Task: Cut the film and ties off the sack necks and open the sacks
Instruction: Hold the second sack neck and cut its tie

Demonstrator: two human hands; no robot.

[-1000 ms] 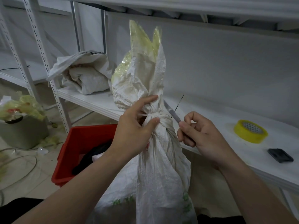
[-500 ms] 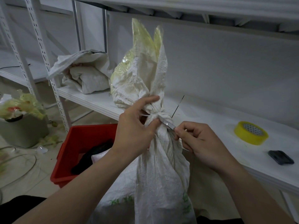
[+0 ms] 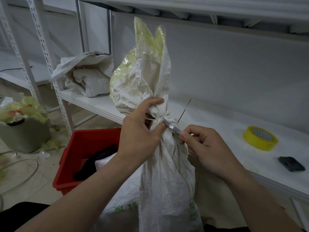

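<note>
Yellow tape roll [image 3: 260, 138], black obj [image 3: 291, 163] on shelf [image 3: 217, 129]; red crate [image 3: 66, 166], bin [image 3: 25, 136] on floor [image 3: 33, 183]

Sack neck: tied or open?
Tied. A white tie cinches the sack neck; left hand grips it, right hand holds a blade against the tie.

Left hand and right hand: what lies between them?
The tied sack neck, with the blade, pinched by the right hand, set against the tie beside the thumb of the left hand; the head view shows it.
</note>
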